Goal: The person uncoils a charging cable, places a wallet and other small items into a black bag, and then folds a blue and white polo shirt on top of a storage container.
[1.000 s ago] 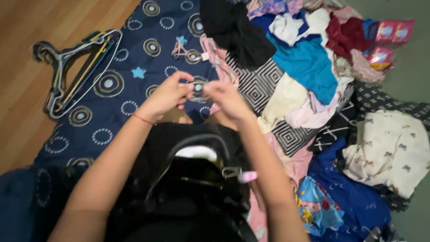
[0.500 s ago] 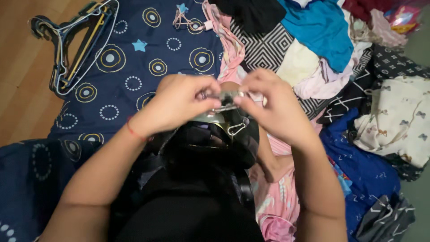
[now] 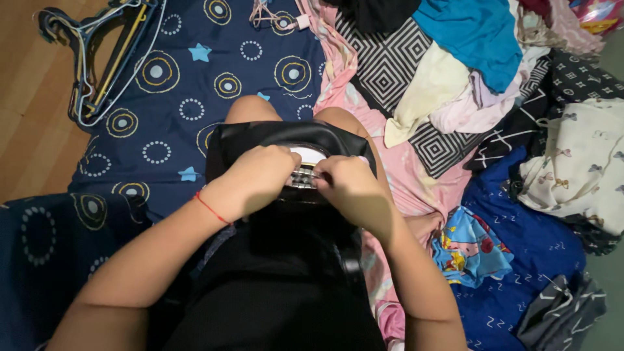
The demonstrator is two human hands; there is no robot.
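Both grips closed: my left hand (image 3: 260, 172) and right hand (image 3: 348, 185) pinch the same small metal clip (image 3: 304, 177) from either side, fingertips nearly touching over it. The clip sits at the waistband of the black garment (image 3: 286, 140) draped across my lap, just under a white label (image 3: 309, 155). I judge the clip hard, springy and a bit slick, so best taken by its outer ends with thumb against forefinger; how far its mouth is open I cannot tell, since my fingers cover it. The garment looks soft, limp and light and will sag unless held at the band's stiffer edge. Beneath it, a pink cloth (image 3: 396, 169) and a navy sheet with circles and stars (image 3: 188, 84). Farther right, a heap of mixed clothes (image 3: 468, 71); far left, wire hangers (image 3: 97, 58) lying partly on wooden floor (image 3: 32, 130).
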